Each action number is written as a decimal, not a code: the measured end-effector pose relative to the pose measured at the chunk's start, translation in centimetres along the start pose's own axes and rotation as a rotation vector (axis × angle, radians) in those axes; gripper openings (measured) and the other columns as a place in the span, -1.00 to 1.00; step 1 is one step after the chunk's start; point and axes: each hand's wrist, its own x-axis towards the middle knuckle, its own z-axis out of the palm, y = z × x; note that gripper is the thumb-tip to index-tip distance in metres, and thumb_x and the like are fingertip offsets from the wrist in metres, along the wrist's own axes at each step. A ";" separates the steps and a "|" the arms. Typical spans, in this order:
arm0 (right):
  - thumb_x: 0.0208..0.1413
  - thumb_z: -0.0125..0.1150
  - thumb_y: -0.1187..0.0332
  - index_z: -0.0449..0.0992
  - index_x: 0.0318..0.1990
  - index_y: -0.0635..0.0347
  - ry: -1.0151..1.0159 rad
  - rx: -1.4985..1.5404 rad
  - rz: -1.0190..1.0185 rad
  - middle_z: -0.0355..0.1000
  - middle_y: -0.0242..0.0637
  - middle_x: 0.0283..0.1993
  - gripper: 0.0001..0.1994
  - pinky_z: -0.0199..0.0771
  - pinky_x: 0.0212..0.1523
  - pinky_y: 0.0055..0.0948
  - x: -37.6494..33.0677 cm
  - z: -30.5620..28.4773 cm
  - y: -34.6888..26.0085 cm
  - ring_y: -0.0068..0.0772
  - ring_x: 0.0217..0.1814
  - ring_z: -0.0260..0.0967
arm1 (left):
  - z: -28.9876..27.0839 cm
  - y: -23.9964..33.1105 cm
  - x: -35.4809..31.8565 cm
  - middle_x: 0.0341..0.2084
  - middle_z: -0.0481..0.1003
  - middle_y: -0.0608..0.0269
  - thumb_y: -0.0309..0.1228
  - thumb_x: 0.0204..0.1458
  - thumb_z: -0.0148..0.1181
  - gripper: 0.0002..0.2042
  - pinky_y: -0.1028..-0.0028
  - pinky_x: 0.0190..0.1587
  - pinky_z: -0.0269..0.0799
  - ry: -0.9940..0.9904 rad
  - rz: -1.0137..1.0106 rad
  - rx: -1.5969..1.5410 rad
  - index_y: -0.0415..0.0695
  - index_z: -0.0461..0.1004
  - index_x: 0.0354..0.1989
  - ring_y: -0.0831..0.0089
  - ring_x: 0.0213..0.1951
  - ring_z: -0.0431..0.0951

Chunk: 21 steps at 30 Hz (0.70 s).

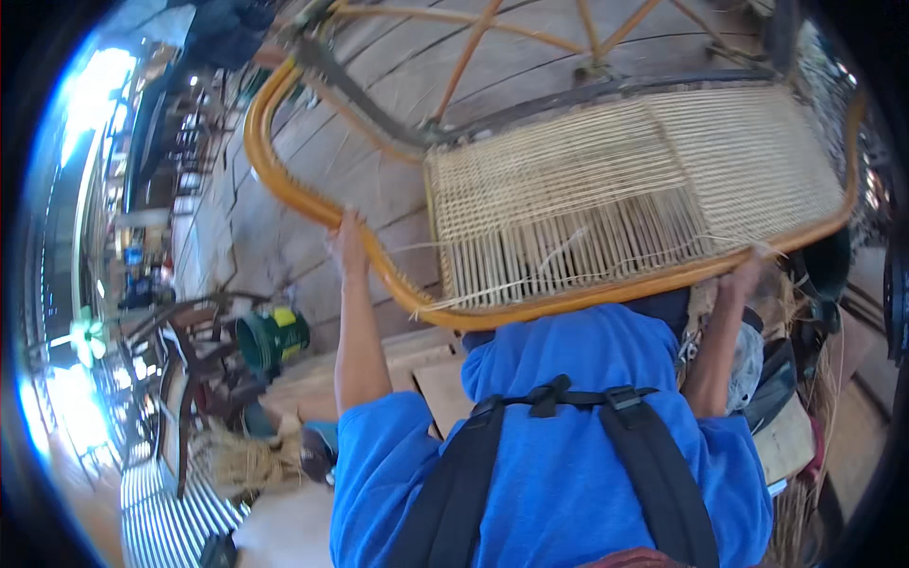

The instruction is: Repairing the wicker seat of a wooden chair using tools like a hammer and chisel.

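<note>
Brown floor (369, 189); orange, half-woven frame (620, 194); left hand (349, 239) clamps it, right hand (742, 274) unclear.

1. a green bucket (253, 345) with a yellow patch (284, 317) on its side.
2. dark wooden furniture frames (173, 402), jumbled together just left of the bucket.
3. a pale green thing with spread blades, like a fan (89, 343), well left of the bucket.
4. a glaring bright opening (76, 407), well left of the bucket and lower.
5. a striped grey-and-white surface (170, 516), below the bucket and to its left.
6. a plank floor (317, 161), stretching above the bucket.
7. a dark container (828, 263), far right of the bucket and higher.
</note>
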 end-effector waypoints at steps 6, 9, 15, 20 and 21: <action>0.16 0.01 0.18 0.22 0.12 0.34 0.068 -0.145 0.068 0.26 -0.13 0.05 -0.52 0.30 -0.03 -0.21 -0.2 3.5 -1.3 -0.20 0.03 0.26 | -0.3 1.7 -1.4 -0.56 0.46 0.27 -0.34 -0.07 0.20 -0.79 0.52 -0.44 0.32 0.018 0.027 -0.115 -0.25 0.43 -0.39 0.53 -0.50 0.43; 0.16 0.01 0.16 0.21 0.12 0.38 0.113 -0.223 0.037 0.27 -0.11 0.03 -0.50 0.31 -0.05 -0.21 1.0 3.4 -1.1 -0.18 -0.01 0.28 | -0.4 1.1 -2.5 -0.55 0.46 0.27 -0.35 -0.07 0.21 -0.77 0.52 -0.43 0.32 0.023 0.023 -0.192 -0.26 0.41 -0.34 0.53 -0.51 0.43; 0.14 0.02 0.12 0.24 0.09 0.34 -0.089 -0.232 0.033 0.32 -0.11 -0.03 -0.50 0.37 -0.08 -0.20 1.7 0.4 -1.0 -0.16 -0.06 0.33 | -1.3 1.0 -3.3 -0.55 0.46 0.27 -0.33 -0.09 0.24 -0.67 0.53 -0.38 0.32 -0.038 0.065 -0.078 -0.29 0.37 -0.22 0.53 -0.50 0.42; 0.14 -0.05 -0.01 0.41 -0.06 0.25 -0.282 -0.800 0.038 0.42 -0.21 -0.22 -0.53 0.42 -0.36 -0.40 -1.2 -2.5 -4.6 -0.35 -0.32 0.40 | -2.8 -2.3 -0.4 -0.32 0.52 0.21 -0.27 -0.03 0.23 -0.67 0.47 -0.18 0.37 -0.163 -0.097 0.075 -0.23 0.45 -0.17 0.47 -0.31 0.48; 0.13 -0.03 0.01 0.45 -0.14 0.24 -0.304 -1.028 0.073 0.43 -0.26 -0.31 -0.56 0.37 -0.44 -0.51 -1.4 -2.9 -5.8 -0.46 -0.43 0.38 | -3.1 -2.8 -0.2 -0.34 0.51 0.21 -0.28 -0.05 0.25 -0.70 0.44 -0.22 0.41 -0.189 -0.038 0.081 -0.23 0.48 -0.23 0.46 -0.34 0.49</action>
